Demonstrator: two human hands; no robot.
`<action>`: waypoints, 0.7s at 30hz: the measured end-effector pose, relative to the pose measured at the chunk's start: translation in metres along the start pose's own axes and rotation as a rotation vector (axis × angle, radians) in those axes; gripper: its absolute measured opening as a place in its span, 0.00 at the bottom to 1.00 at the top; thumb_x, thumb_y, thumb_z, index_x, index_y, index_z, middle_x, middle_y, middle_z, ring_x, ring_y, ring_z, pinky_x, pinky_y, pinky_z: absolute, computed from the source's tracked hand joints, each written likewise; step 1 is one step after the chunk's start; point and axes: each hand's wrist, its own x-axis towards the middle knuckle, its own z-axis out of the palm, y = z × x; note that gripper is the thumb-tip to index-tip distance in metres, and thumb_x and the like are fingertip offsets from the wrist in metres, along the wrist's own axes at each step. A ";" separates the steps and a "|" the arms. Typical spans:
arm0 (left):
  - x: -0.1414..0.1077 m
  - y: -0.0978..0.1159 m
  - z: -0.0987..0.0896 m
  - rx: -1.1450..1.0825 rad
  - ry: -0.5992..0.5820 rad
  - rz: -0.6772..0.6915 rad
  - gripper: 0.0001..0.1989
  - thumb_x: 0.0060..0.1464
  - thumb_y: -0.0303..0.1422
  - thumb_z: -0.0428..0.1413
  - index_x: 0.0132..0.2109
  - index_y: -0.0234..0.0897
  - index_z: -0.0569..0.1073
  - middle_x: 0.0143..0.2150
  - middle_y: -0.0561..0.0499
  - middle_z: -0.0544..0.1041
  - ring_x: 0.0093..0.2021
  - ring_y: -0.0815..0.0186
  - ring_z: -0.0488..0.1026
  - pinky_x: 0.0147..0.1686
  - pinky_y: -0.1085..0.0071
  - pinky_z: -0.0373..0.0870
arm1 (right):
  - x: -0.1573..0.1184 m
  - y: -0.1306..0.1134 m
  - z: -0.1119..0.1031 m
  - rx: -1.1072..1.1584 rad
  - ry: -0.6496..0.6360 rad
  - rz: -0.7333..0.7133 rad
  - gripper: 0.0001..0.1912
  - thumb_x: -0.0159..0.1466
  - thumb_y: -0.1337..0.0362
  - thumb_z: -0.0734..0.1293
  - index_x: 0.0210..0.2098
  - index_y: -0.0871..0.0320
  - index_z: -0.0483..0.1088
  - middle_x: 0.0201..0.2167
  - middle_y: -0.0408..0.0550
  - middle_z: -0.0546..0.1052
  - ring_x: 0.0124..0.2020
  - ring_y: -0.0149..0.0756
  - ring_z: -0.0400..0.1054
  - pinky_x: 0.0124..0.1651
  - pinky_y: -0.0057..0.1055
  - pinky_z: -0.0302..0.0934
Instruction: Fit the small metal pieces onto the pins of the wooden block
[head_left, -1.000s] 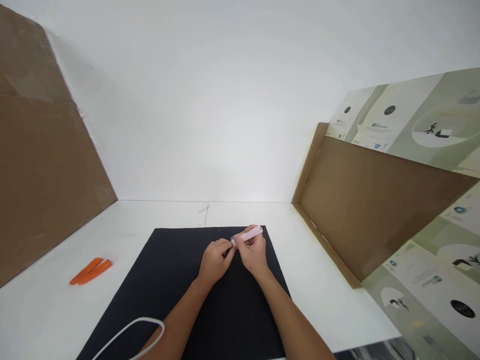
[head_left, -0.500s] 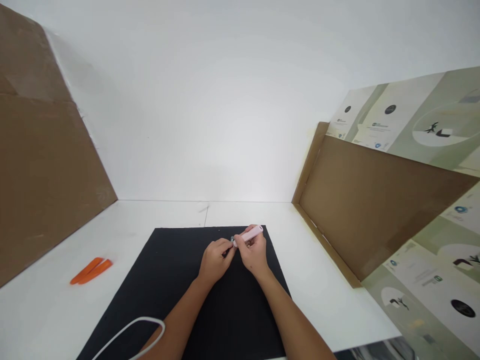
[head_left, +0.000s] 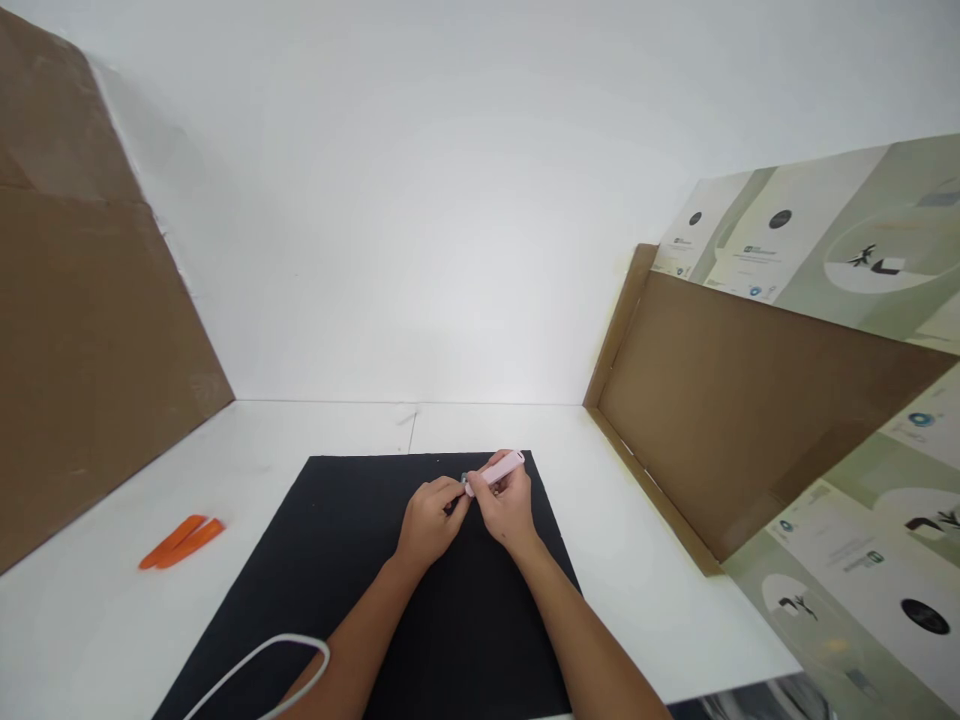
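Note:
Over the far right part of the black mat [head_left: 337, 540], both my hands meet. My right hand [head_left: 510, 512] is closed round a slim pink handle-like stick [head_left: 504, 468], which slants up to the right and has a small dark slot at its upper end. Touching its lower left end are the pinched fingers of my left hand [head_left: 429, 515]. A tiny greyish piece [head_left: 464, 478] shows between the hands there, too small to name. What my left fingertips grip is mostly hidden.
Two narrow orange pieces [head_left: 181, 542] lie on the white table left of the mat. A white cable loop [head_left: 285, 638] crosses near my left forearm. Cardboard panels stand at the left [head_left: 97, 350] and right [head_left: 750, 400], with a white wall behind.
Almost nothing differs. The upper end of the pink stick has shifted very slightly left, while both hands keep their grip in the same place.

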 end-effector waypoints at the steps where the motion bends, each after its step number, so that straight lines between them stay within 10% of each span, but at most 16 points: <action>1: 0.000 0.000 0.000 0.000 -0.002 0.000 0.10 0.61 0.31 0.51 0.32 0.39 0.75 0.29 0.52 0.74 0.28 0.68 0.68 0.33 0.70 0.62 | 0.000 -0.001 0.000 -0.005 -0.007 -0.005 0.14 0.60 0.63 0.69 0.40 0.54 0.59 0.26 0.40 0.75 0.25 0.34 0.71 0.29 0.30 0.65; 21: 0.001 0.002 -0.001 0.004 0.005 -0.002 0.11 0.62 0.34 0.51 0.34 0.39 0.76 0.29 0.52 0.75 0.27 0.69 0.69 0.33 0.70 0.63 | 0.001 0.002 -0.001 -0.018 0.033 -0.007 0.14 0.60 0.62 0.69 0.40 0.54 0.60 0.27 0.42 0.76 0.26 0.35 0.72 0.30 0.30 0.66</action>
